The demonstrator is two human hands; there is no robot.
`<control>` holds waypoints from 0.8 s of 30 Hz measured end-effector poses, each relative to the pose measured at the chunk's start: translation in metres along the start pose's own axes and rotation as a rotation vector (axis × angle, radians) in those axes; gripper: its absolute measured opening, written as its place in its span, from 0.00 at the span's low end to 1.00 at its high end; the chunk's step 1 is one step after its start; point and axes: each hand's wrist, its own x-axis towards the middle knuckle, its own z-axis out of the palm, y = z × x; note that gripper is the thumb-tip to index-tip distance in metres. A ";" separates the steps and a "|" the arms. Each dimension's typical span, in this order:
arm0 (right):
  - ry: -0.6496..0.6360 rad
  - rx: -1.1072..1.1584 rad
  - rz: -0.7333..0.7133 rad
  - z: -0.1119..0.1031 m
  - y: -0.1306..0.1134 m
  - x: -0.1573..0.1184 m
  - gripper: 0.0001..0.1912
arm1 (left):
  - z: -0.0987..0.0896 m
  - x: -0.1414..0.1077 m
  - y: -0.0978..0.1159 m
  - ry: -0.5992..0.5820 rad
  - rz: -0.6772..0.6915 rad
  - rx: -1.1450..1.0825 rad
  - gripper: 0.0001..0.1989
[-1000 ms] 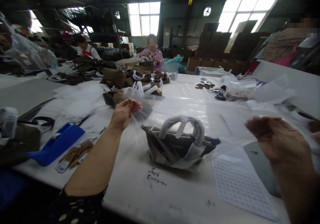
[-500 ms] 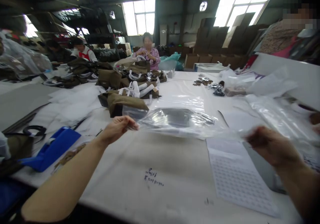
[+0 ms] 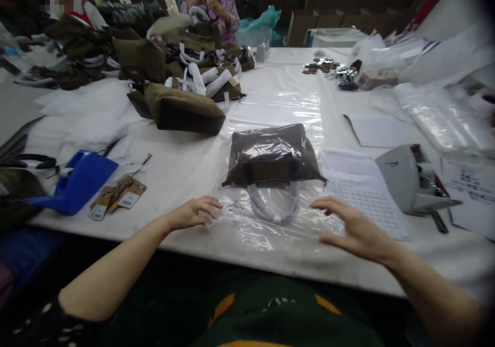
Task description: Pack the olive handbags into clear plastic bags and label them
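Bag [image 3: 270, 151] lies flat inside a clear sleeve [image 3: 259, 237] on the table [image 3: 185, 161], handles [image 3: 260, 209] pointing toward the near edge. Left hand [image 3: 193, 213] is unclenched, fingers spread, at the sleeve's left edge. Right hand [image 3: 351, 228] is unclenched, thumb apart from fingers, at its right edge; contact cannot be determined. Blue dispenser [image 3: 83, 179] sits farther left.

And there's the brown handbag [image 3: 270, 151] in clear plastic [image 3: 247, 236] (handles [image 3: 266, 211] nearest us!), left hand [image 3: 197, 212] one side, right hand [image 3: 351, 227] spread opposite.
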 end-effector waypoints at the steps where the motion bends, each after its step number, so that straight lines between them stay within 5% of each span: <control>1: -0.090 -0.068 -0.080 0.025 -0.017 0.005 0.37 | 0.000 -0.001 0.000 -0.006 0.029 0.046 0.04; 4: -0.165 -0.276 -0.073 0.102 -0.039 0.017 0.39 | -0.001 -0.002 -0.004 -0.013 0.077 0.105 0.05; 7: -0.139 -0.338 0.009 0.143 -0.027 0.021 0.10 | -0.002 0.002 -0.003 0.087 0.063 0.091 0.06; 8: -0.130 -0.326 0.027 0.146 -0.022 0.021 0.03 | -0.004 0.004 0.000 0.140 0.063 0.084 0.06; 13: -0.082 -0.192 0.119 0.143 -0.019 0.019 0.08 | -0.020 0.034 0.037 0.288 0.129 0.129 0.08; 16: -0.045 0.153 0.332 0.157 -0.025 0.020 0.09 | -0.022 0.066 0.061 0.365 0.134 0.288 0.10; 19: -0.009 0.538 0.542 0.177 -0.030 0.020 0.12 | -0.007 0.104 0.069 0.490 0.080 0.446 0.07; 24: -0.046 0.695 0.607 0.194 -0.031 0.019 0.23 | 0.045 0.148 0.057 0.647 -0.008 0.478 0.07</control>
